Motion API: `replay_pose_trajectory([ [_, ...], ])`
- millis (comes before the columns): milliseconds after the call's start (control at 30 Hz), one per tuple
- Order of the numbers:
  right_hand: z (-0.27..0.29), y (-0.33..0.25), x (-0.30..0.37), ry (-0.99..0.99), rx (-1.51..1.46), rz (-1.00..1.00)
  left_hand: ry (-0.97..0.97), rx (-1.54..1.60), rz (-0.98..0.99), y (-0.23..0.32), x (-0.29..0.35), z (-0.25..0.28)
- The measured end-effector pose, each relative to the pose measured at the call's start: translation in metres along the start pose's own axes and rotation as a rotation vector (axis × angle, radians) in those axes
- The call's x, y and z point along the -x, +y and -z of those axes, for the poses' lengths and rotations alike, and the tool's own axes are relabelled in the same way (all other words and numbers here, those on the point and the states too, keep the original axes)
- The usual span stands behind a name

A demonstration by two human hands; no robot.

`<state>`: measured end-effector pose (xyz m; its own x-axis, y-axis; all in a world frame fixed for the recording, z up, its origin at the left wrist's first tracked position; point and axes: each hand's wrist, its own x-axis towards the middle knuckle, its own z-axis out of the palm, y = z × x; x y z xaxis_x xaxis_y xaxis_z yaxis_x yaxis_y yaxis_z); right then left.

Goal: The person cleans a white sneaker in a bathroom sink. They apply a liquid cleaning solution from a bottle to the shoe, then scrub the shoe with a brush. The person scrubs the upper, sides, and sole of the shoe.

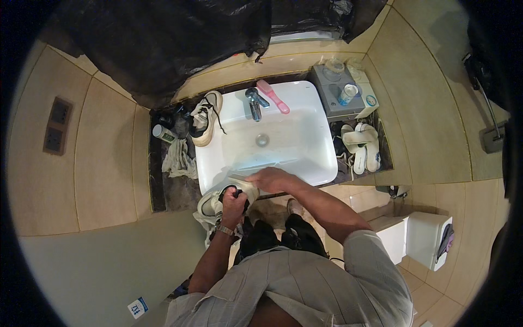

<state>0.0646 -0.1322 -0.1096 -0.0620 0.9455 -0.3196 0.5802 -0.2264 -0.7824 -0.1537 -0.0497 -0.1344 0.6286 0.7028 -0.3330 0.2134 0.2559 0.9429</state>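
One wide sheet of black crinkled plastic [163, 43] hung above one white rectangular ceramic sink [318, 158]. One grey box with a dark top [335, 98] stood off the sink's back right corner. Two pale sneakers were in view. One, a cream-white sneaker with loose black laces [202, 128], rested on the sink's back left corner, its long axis running roughly front to back.

The other, a cream-white low sneaker with a dark lining [248, 189], was held at the sink's front left edge. Its long axis slanted from lower left to upper right, and its toe seemed to point toward the basin, though the hands hid much of it.

Two bare hands worked there. The left hand [234, 207] was closed on the sneaker by its opening; the right hand [269, 180] lay against its far end, and whether those fingers gripped could not be told.

Smaller still were one pink plastic brush [274, 98] beside one chrome tap [254, 104], and one round metal drain [262, 140].
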Motion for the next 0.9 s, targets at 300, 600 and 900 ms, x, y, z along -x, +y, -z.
replay_pose_trajectory([
  [300,0.036,0.023,0.066,-0.166,-0.126,-0.097,0.05,-0.005,0.047,-0.007,0.0,-0.001],
  [600,-0.019,-0.012,-0.001,0.097,-0.008,-0.119,0.036,-0.03,0.0,-0.004,-0.007,0.0],
  [900,-0.083,0.007,0.089,0.357,-0.192,-0.103,0.036,0.055,0.002,0.002,-0.004,-0.006],
])
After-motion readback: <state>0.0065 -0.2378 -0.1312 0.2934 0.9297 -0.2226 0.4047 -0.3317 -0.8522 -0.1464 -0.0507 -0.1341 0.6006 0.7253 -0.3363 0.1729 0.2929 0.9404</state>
